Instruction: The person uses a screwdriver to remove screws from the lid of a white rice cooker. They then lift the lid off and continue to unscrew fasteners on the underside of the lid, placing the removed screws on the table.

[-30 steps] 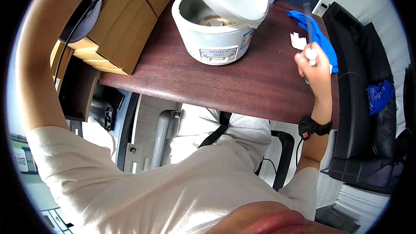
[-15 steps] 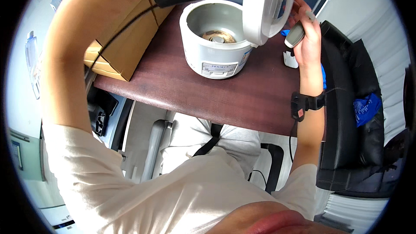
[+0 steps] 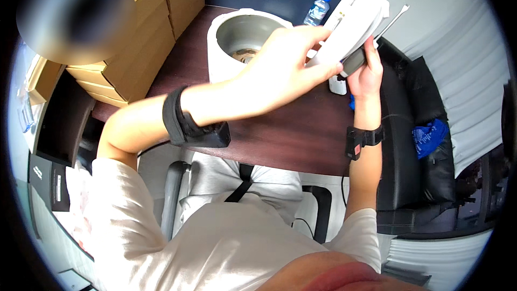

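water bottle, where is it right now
In the head view the water bottle stands at the table's far edge, right of the cooker pot and just left of the raised white lid.

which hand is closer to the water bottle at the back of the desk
Right. The right hand grips a screwdriver just right of and below the water bottle. The left hand holds the white lid lower down, a little farther from it.
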`<action>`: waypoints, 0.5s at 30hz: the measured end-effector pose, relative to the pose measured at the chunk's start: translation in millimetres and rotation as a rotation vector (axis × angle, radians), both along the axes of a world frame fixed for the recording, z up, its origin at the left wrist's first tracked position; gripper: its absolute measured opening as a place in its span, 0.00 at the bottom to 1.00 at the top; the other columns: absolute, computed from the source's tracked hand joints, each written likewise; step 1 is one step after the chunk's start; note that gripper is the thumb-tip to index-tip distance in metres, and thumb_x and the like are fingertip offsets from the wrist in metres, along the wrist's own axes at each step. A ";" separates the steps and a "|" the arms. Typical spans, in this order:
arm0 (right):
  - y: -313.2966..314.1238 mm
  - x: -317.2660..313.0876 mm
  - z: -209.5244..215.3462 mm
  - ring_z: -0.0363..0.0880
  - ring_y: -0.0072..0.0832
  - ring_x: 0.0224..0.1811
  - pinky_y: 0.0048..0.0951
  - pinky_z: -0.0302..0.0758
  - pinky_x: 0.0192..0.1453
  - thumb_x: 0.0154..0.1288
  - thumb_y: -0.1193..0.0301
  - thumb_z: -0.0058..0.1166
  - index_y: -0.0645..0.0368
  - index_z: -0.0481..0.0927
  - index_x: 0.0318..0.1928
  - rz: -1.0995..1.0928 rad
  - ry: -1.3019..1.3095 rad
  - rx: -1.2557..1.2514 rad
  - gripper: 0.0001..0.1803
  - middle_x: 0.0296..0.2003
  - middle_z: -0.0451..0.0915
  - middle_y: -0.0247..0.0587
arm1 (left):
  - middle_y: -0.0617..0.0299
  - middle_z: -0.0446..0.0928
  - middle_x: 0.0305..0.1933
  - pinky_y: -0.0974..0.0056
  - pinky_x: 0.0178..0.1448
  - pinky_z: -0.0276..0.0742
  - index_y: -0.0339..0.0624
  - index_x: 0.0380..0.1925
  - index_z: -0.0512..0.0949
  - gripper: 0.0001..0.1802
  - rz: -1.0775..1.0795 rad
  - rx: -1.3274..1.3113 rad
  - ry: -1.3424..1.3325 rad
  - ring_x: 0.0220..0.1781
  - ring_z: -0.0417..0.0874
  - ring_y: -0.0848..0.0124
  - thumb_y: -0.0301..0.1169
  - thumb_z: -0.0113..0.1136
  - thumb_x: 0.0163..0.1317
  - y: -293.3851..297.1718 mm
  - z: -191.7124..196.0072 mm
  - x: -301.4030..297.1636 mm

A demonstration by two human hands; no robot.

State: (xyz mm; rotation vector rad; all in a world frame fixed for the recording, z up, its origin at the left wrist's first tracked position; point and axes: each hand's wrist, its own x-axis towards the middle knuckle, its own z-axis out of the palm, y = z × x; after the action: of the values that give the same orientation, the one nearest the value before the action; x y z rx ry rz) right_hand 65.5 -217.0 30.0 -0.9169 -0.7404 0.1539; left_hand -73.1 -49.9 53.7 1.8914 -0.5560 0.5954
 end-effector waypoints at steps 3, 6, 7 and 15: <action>-8.4 4.3 -7.3 0.73 0.28 0.46 0.30 0.69 0.53 0.74 0.60 0.42 0.62 0.71 0.52 -0.028 0.040 0.024 0.18 0.41 0.75 0.39 | 0.60 0.77 0.34 0.65 0.46 0.81 0.33 0.38 0.76 0.13 0.054 -0.067 -0.100 0.41 0.80 0.73 0.28 0.67 0.57 -5.2 -9.1 2.7; -21.7 6.8 -19.5 0.72 0.33 0.59 0.35 0.67 0.62 0.75 0.61 0.40 0.64 0.68 0.60 -0.051 0.068 0.075 0.22 0.56 0.74 0.44 | 0.59 0.76 0.31 0.66 0.42 0.79 0.33 0.32 0.76 0.14 0.044 -0.111 -0.155 0.35 0.79 0.73 0.29 0.71 0.52 -11.7 -13.8 4.1; -26.5 4.5 -22.7 0.71 0.34 0.61 0.37 0.65 0.64 0.75 0.61 0.39 0.64 0.67 0.61 -0.033 0.059 0.085 0.23 0.57 0.73 0.44 | 0.60 0.76 0.30 0.67 0.41 0.79 0.33 0.32 0.76 0.14 0.013 -0.104 -0.163 0.34 0.79 0.72 0.29 0.71 0.52 -11.9 -14.0 6.3; -41.3 -2.6 -36.3 0.69 0.39 0.63 0.41 0.63 0.67 0.74 0.60 0.37 0.65 0.63 0.64 -0.090 0.110 0.129 0.26 0.61 0.70 0.47 | 0.59 0.76 0.26 0.68 0.34 0.73 0.35 0.27 0.74 0.15 -0.112 -0.058 -0.184 0.28 0.77 0.73 0.28 0.73 0.48 -13.1 -16.1 11.5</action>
State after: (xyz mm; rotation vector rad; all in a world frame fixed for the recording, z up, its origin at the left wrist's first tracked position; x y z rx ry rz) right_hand 62.9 -258.4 -6.3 -0.8109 -0.5986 0.0759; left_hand -61.6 -62.9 37.6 1.7488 -0.7505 0.7088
